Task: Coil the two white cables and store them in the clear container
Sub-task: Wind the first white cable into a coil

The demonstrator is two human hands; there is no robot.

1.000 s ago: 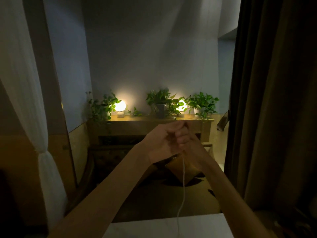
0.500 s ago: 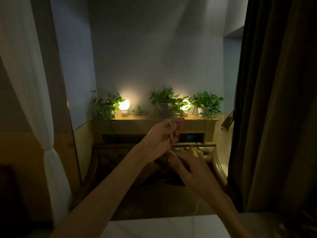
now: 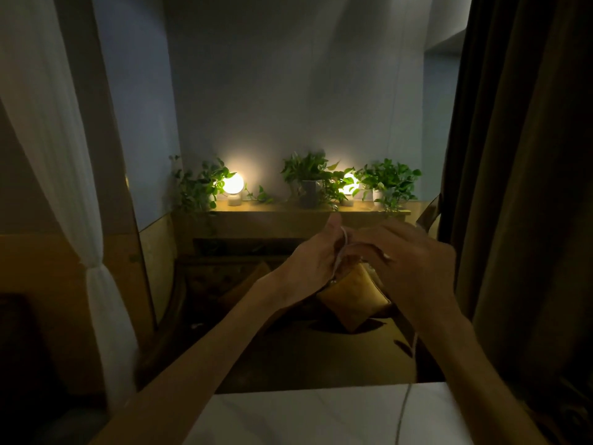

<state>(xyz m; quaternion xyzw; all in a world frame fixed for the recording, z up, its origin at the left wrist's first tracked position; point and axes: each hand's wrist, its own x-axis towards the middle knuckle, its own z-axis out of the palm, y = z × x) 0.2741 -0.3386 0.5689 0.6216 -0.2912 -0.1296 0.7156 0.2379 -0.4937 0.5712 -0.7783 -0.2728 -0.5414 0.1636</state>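
Observation:
Both hands are raised in front of me in a dim room. My left hand (image 3: 316,260) pinches a loop of thin white cable (image 3: 342,248) between thumb and fingers. My right hand (image 3: 407,268) is just to its right, fingers curled over the same cable, which passes between the two hands. The cable's loose length (image 3: 405,403) hangs down behind my right forearm and trails onto the white table (image 3: 288,419) at the bottom. No clear container and no second cable are in view.
Beyond the table sits a wooden bench with a yellow cushion (image 3: 353,297). A shelf (image 3: 288,216) behind it carries three potted plants and two glowing lamps. A white curtain (image 3: 64,187) hangs at the left, a dark curtain (image 3: 519,187) at the right.
My right hand has risen from below the left hand to its right side, bringing the cable up and around. The left hand stayed in place holding the loop.

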